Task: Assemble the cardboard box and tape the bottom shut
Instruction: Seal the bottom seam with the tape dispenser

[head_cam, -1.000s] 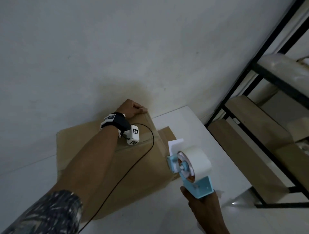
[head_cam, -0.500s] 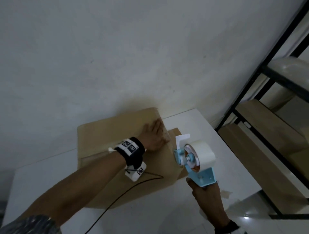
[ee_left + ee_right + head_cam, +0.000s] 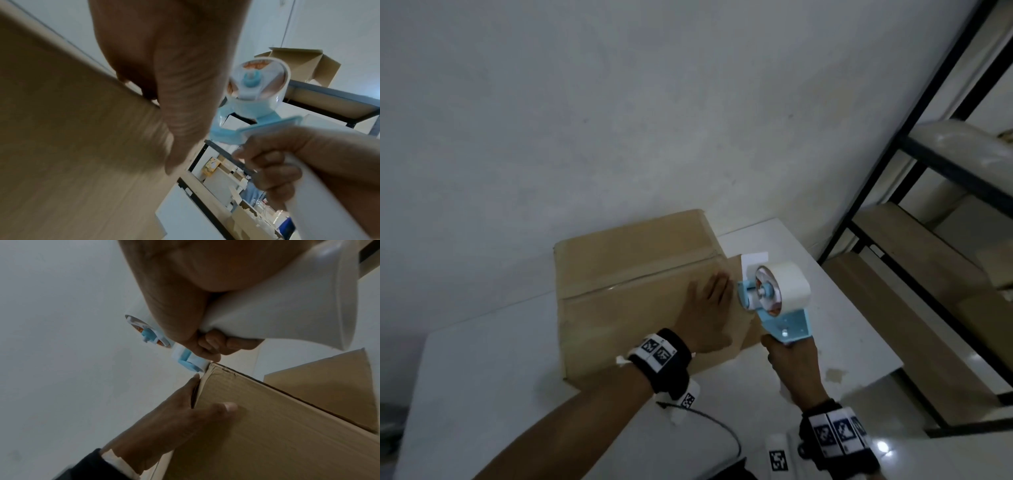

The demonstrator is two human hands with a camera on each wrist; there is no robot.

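Observation:
A brown cardboard box (image 3: 626, 274) stands on the white table (image 3: 482, 377) against the wall, with clear tape along its top seam. My left hand (image 3: 705, 308) lies flat with straight fingers on the box's top near its right edge, the thumb (image 3: 222, 408) down the side face. My right hand (image 3: 791, 363) grips the handle of a blue tape dispenser (image 3: 774, 301) with a white roll, held just right of the box. In the right wrist view the dispenser's roller (image 3: 189, 361) meets the box's upper corner (image 3: 211, 366). A box flap (image 3: 743, 308) sticks out behind the dispenser.
A black metal shelf rack (image 3: 928, 154) with wooden boards stands right of the table. A cardboard box (image 3: 304, 68) sits on its upper shelf. A black cable (image 3: 715, 421) trails from my left wrist over the table's front.
My left hand slid back from the box's far corner to its near right edge. The dispenser moved in toward the box's right side. The camera view shifted down and left.

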